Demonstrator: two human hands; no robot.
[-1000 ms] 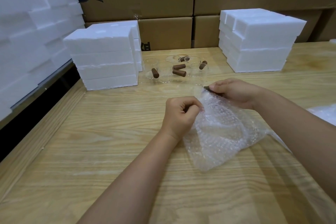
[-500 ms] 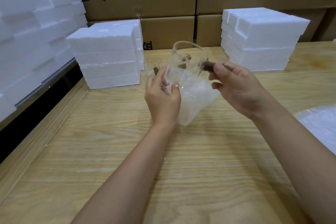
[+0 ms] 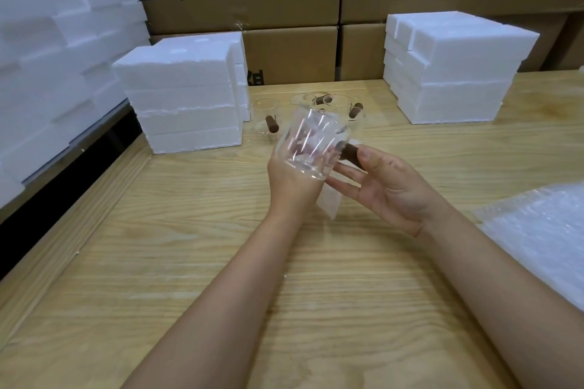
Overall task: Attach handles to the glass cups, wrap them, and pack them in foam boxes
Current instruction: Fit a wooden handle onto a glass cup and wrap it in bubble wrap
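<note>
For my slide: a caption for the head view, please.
Left hand holds a glass cup; right hand pinches its brown handle.

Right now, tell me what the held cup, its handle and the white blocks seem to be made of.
The cup looks like clear, glossy glass: what lies behind shows through it, and it carries bright streaked reflections. Its handle is a matte dark brown cylinder, probably wood, though no grain is visible. The white blocks look like expanded foam, matte, with grainy, rough-cut edges.
</note>
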